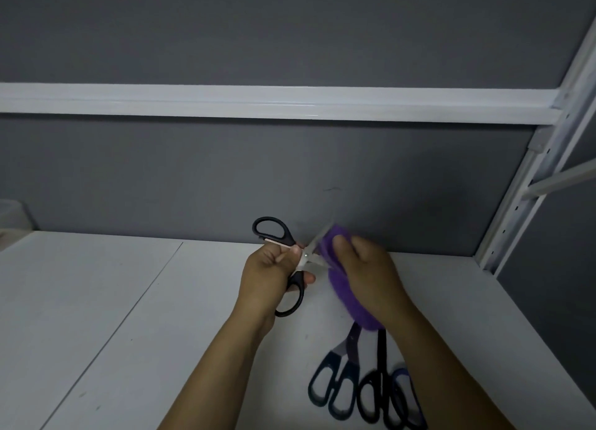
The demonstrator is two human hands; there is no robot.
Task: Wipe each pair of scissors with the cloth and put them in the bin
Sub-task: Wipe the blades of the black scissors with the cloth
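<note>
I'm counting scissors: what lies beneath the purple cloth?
Dark-handled scissors lie on the table below the cloth, handles toward the camera; the cloth and right hand cover their blade tips.

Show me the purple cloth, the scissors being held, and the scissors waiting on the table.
purple cloth [340, 292]: head view, on its bare left side.
held scissors [304, 255]: head view, on the pivot screw.
scissors on the table [382, 358]: head view, on the black pair's shank.

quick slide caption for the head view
Left hand holds black-handled scissors open; right hand wipes them with a purple cloth.
</note>
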